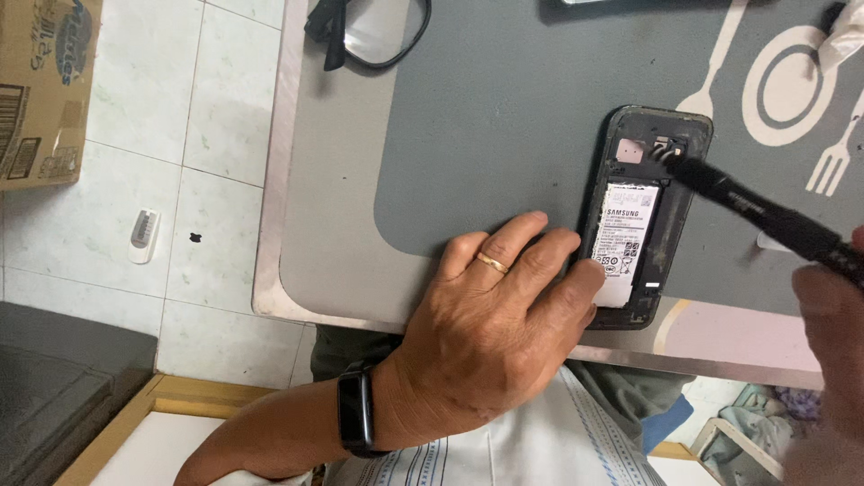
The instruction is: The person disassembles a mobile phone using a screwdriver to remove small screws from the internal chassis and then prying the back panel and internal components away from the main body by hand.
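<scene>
A black smartphone (646, 216) lies on its face on a grey placemat (504, 117), its back cover off and its white battery (625, 236) exposed. My left hand (490, 324), with a gold ring and a black wristband, rests flat on the mat and presses its fingertips on the phone's lower left edge. My right hand (832, 360) at the right edge grips a black screwdriver (765, 216), whose tip sits at the top of the phone near the camera area.
The mat carries a white fork-and-plate print (783, 85) at the upper right. A black-framed magnifier (373, 31) lies at the table's top. Left of the table is tiled floor with a cardboard box (40, 90) and a small white object (143, 236).
</scene>
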